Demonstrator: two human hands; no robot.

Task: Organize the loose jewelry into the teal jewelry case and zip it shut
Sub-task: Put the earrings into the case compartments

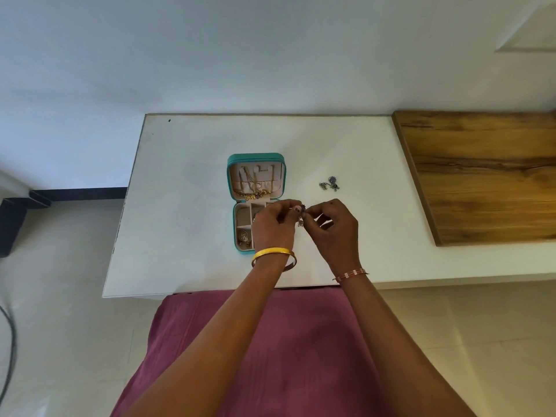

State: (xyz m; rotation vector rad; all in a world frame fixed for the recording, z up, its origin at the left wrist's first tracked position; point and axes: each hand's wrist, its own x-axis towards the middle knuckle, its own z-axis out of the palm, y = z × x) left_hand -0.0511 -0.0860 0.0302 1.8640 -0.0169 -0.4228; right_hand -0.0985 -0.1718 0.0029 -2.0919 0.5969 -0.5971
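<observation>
Both hands [304,218] are pinching a small dangling earring [301,219] in curled fingers, just right of the open teal jewelry case [231,179] | likely light, delicate, snag-prone; holding its top suits | more earrings [330,183] are lying on the surface [186,164].

the white table [186,206] lies bare to the left of the open teal jewelry case [255,203] and behind it toward the wall, so there is free passage there; both hands meet just right of the case's tray, the left hand [272,227] covering its right compartments; a small heap of silver jewelry [330,183] sits apart to the right; a raised wooden board [487,176] bounds the far right side
</observation>
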